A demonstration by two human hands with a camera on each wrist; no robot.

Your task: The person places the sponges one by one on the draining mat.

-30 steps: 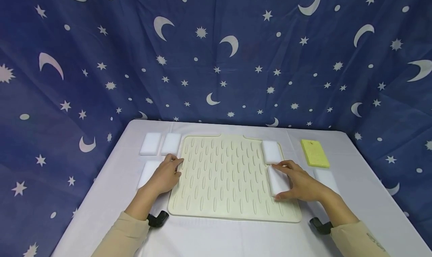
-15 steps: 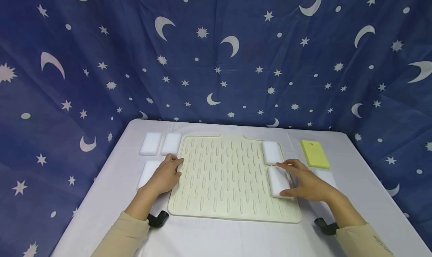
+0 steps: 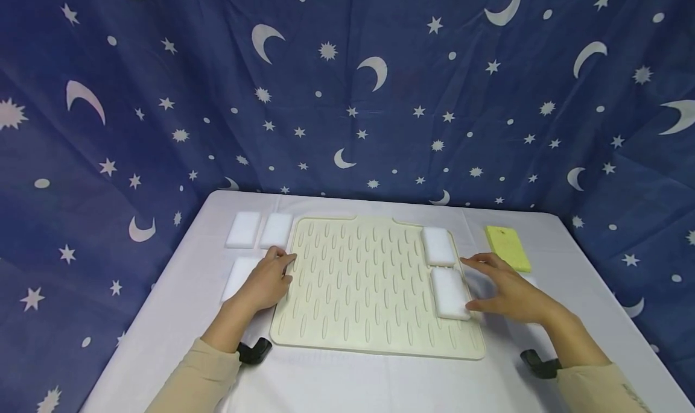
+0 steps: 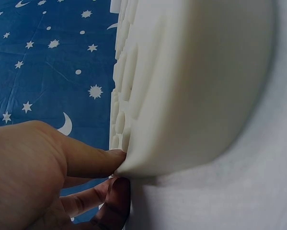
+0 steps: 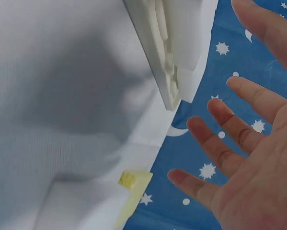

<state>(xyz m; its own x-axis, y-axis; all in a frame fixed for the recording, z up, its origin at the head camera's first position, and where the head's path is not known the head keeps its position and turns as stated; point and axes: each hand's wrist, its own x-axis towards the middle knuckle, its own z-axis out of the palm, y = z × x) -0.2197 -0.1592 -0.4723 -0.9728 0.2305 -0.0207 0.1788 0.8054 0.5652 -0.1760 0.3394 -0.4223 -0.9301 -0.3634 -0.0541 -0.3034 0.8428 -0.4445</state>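
The lower white block point(image 3: 450, 293) lies flat on the right margin of the cream mat point(image 3: 336, 340), at 9 o'clock from the right hand point(image 3: 505, 289), which is much the nearer of the two; the left hand point(image 3: 264, 282) has it at 3 o'clock, across the full breadth of the mat (head view, 12 o'clock toward the patterned curtain point(image 3: 347, 87)). The block's long axis runs from about 11:30 to 5:30, close to parallel with the mat's right edge. The upper white block point(image 3: 438, 246) sits at 12 o'clock from it, nearly end to end, with a narrow gap between.

The right hand is spread wide and holds nothing; in the head view its thumb tip points at the block's lower right side, and contact there cannot be told. The left hand pinches the mat's left edge.

The left wrist view shows what the head view conceals: the thumb on the mat's edge, the fingers curled beside it, and the thickness of the rounded near corner. How far the fingertips reach beneath the edge cannot be told. The right wrist view shows the separated fingers, with the mat's edge apart from them, and a further white block point(image 5: 81, 206) beside the yellow block point(image 5: 138, 191); in the head view that white block is mostly hidden by the right hand.
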